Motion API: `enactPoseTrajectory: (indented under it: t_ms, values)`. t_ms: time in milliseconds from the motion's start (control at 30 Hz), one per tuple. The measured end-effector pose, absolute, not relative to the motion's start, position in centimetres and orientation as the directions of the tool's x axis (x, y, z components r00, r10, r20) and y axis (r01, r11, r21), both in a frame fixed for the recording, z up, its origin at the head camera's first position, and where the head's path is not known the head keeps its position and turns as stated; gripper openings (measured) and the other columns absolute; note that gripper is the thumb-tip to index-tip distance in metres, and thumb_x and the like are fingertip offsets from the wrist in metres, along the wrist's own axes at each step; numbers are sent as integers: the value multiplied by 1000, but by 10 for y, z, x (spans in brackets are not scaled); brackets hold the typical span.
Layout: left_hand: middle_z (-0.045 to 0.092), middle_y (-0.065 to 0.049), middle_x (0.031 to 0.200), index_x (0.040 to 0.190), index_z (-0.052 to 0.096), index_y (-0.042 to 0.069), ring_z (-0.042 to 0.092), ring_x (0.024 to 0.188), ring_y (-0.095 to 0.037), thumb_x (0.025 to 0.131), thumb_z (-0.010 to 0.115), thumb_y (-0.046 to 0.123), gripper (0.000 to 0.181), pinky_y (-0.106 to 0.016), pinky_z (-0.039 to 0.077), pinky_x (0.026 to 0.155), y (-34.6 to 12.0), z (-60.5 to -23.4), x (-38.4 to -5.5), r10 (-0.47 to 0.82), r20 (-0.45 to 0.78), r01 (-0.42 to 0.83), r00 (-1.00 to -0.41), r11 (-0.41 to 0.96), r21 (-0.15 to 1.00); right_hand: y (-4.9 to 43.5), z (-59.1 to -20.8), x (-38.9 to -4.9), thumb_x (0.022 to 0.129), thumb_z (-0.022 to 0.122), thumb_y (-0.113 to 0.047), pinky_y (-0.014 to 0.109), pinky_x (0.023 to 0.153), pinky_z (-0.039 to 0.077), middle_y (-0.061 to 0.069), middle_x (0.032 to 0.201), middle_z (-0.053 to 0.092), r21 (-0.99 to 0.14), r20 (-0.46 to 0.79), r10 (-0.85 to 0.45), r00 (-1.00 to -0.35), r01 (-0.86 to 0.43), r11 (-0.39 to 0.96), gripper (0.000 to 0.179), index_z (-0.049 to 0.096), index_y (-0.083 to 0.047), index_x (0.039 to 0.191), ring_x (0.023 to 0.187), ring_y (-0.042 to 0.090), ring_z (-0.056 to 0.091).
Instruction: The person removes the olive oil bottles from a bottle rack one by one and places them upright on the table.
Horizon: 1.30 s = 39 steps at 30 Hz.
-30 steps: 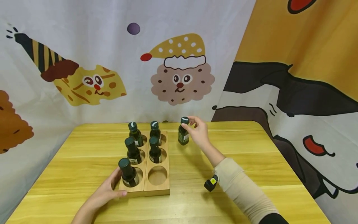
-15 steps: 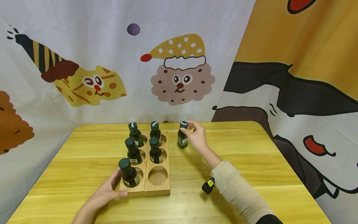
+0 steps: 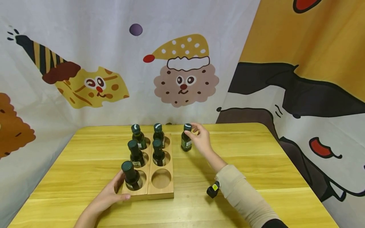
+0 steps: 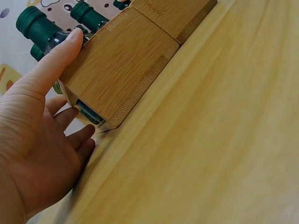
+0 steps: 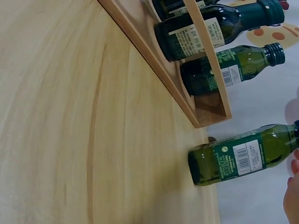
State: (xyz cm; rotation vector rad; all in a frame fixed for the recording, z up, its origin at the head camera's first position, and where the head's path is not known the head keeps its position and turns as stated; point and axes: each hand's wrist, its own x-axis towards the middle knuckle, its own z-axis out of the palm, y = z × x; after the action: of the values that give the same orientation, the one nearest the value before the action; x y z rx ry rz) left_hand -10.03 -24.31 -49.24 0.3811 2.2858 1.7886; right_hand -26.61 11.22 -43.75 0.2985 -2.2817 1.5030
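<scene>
My right hand (image 3: 201,137) pinches the dark green cap of a small green glass bottle (image 3: 186,144) between thumb and fingers. The bottle stands upright to the right of the wooden rack (image 3: 161,194), near the back of the table. Its white barcode label (image 5: 247,156) shows in the right wrist view, where only the fingertips (image 5: 295,165) appear at the edge. At the rack's near left corner, my left hand (image 3: 106,194) holds on, thumb (image 4: 70,46) against the end face and fingers at the side. Several similar bottles (image 3: 132,180) stand in the rack's round holes.
The rack's front right hole (image 3: 161,179) shows its wooden floor. A small black device (image 3: 212,190) with a yellow mark hangs at the right wrist. Behind the yellow wooden table (image 3: 256,177) hangs a curtain (image 3: 114,47) with cartoon prints.
Over the first half second the right hand lowered the bottle slightly and brought it a little nearer. Since then it has stayed almost still. The left hand keeps its place on the rack.
</scene>
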Motion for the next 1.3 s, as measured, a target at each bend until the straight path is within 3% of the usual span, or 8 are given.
enactPoseTrajectory:
  t_ms: [200,500,800,1067,1300]
  values:
    - [20,-35,148,150,10,-6,19,136,-37,78,77,4,99,-8,22,97,-244,-497,-102,328,28,110,-944,235,966,116,-428,-263,81,79,-18,41,76,41,9,111,63,-776,550,41,-834,-492,394,47,62,-5,123,87,26,53]
    - [21,-37,147,150,10,-6,17,134,-47,78,77,4,99,-8,22,97,-244,-496,-102,338,47,135,-940,242,961,100,-409,-240,82,78,-16,49,77,43,9,110,63,-720,623,-50,-781,-597,352,45,62,-7,123,89,23,54]
    - [21,-36,147,150,10,-6,17,134,-47,78,77,5,99,-8,22,97,-244,-495,-101,334,30,115,-942,241,964,76,-408,-219,78,79,-10,48,73,45,9,105,63,-741,596,-180,-782,-623,253,47,63,-5,121,87,28,54]
    - [17,-36,149,149,7,-8,15,135,-47,78,77,6,101,-8,21,97,-244,-496,-102,322,-5,80,-947,247,966,58,-411,-212,78,80,-9,31,74,41,7,109,65,-744,572,-275,-772,-630,222,45,64,-5,120,91,30,56]
    - [17,-35,149,150,7,-7,14,136,-46,79,77,7,101,-7,21,96,-244,-496,-101,323,-14,71,-946,249,966,46,-420,-210,80,79,-15,33,76,42,8,112,64,-757,536,-328,-778,-615,223,47,62,-2,122,92,16,56]
